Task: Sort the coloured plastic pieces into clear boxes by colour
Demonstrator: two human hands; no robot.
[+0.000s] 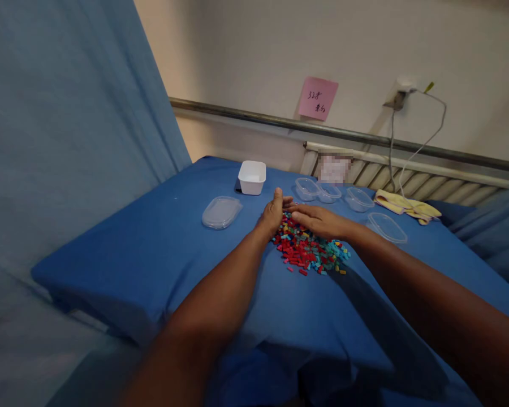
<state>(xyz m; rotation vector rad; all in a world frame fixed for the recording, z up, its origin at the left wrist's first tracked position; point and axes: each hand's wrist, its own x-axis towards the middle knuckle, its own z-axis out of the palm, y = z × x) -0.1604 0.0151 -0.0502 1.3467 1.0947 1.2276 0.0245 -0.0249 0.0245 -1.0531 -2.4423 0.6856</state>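
A heap of small coloured pieces (311, 252), mostly red with teal, yellow and blue, lies on a blue cloth-covered surface (161, 249). My left hand (274, 212) stands on its edge at the heap's far left side, fingers stretched out together. Flat over the far part of the heap lies my right hand (318, 219), palm down, its fingers extended toward the left hand. The fingertips of both hands nearly meet. Neither hand holds anything that I can see.
A white tub (251, 177) stands behind the hands, with a clear lid (221, 212) to its left. Three clear small containers (328, 192) sit in a row at the back, another clear lid (387, 226) at right. A yellow cloth (407, 206) lies by the radiator; a blue curtain hangs left.
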